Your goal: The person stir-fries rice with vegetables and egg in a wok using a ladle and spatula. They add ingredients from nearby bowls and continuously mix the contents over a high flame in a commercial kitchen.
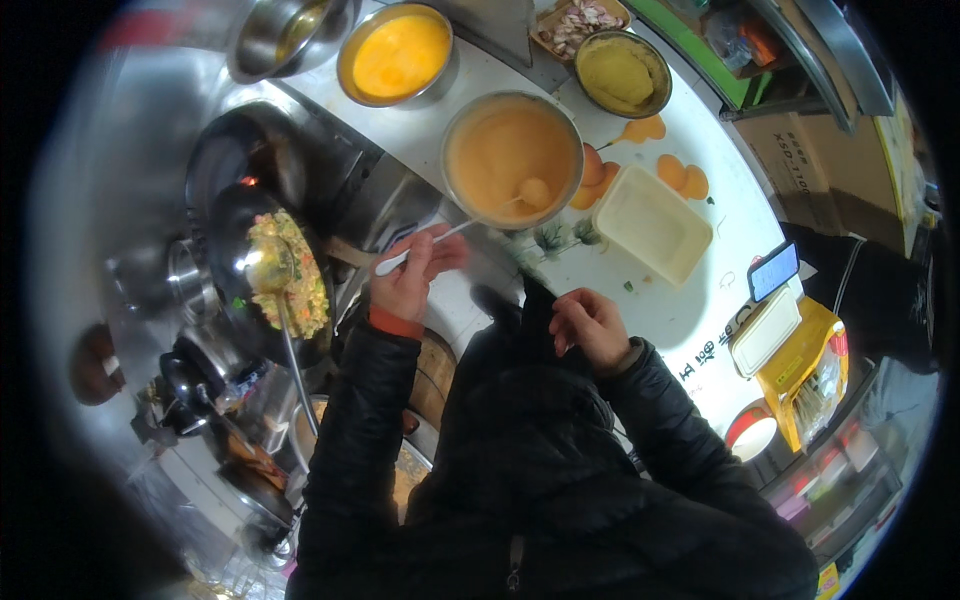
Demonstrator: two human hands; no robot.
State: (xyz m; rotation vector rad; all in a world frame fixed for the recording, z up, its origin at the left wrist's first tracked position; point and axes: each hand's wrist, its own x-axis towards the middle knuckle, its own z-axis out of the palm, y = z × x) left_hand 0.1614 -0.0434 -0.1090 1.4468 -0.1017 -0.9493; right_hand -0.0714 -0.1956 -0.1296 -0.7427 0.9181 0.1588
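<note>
My left hand (409,279) grips the white handle of a spoon (442,236). The spoon's bowl end rests in orange-brown liquid inside a large steel bowl (452,169), at the table's edge. Close to my body, my right hand (592,326) has its fingers curled beside dark cloth (537,304); whether it pinches the cloth is unclear. An empty cream plastic tub (652,225) sits on the table beyond that hand. To the left, a wok (225,217) contains fried rice (300,281) with mixed vegetable bits, and a metal ladle (289,337) lies across it.
Beaten egg fills a steel bowl (395,10) at the back, near a tilted metal bowl (251,52). Garlic cloves (585,22) and a bowl of yellowish paste (616,75) stand behind the table. A phone (774,271) and yellow bag (802,352) are at right. Flame shows by the wok.
</note>
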